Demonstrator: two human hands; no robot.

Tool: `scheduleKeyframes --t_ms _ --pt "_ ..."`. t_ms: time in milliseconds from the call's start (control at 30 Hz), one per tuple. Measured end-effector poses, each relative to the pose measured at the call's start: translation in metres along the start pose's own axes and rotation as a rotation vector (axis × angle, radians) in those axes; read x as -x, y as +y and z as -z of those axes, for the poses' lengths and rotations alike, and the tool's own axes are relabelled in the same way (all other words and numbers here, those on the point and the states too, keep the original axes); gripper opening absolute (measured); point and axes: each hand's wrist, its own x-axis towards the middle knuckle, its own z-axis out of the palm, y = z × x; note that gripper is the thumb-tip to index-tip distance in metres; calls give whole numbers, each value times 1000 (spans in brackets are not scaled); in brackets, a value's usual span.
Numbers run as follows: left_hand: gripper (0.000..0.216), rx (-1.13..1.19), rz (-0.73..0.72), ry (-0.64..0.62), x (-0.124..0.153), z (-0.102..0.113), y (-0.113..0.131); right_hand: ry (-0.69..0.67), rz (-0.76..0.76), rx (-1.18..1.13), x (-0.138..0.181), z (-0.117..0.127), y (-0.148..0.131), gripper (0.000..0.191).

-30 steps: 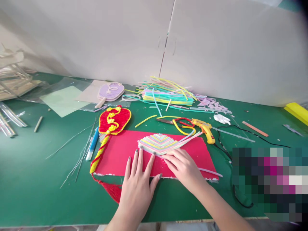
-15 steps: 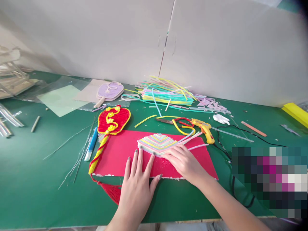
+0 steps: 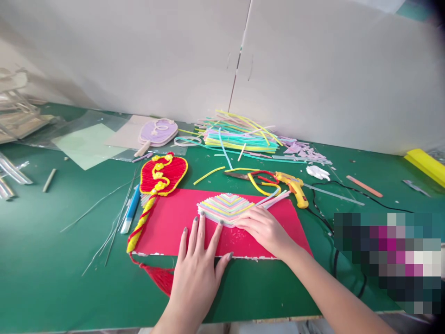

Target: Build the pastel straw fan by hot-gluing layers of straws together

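The head camera looks forward and down across the table [image 3: 62, 283].

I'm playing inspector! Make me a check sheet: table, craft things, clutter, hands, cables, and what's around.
Surface: green table, with small scraps on it.
Craft things: striped piece on a red board; loose strip ends poke out at its right.
Clutter: pile of strips, scissors, yellow glue gun, red fan, purple fan.
Left hand: spread, fingertips at the piece's lower edge.
Right hand: fingers bunched at the piece's lower right edge; grip hidden.
Cables: black cord from the glue gun, partly pixelated.
Surroundings: pale panels behind, with a dark seam.
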Motion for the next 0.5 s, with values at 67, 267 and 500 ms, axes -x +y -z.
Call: scheduleKeyframes --t_ms 67,267,500 --pt "55 2 -3 -1 0 0 0 24 -23 -21 3 0 3 17" --pt "56 -2 -7 -4 0 1 -1 46 -83 13 12 11 14 12" --pt "56 10 -9 -14 1 0 -2 112 -172 13 25 19 29 11"
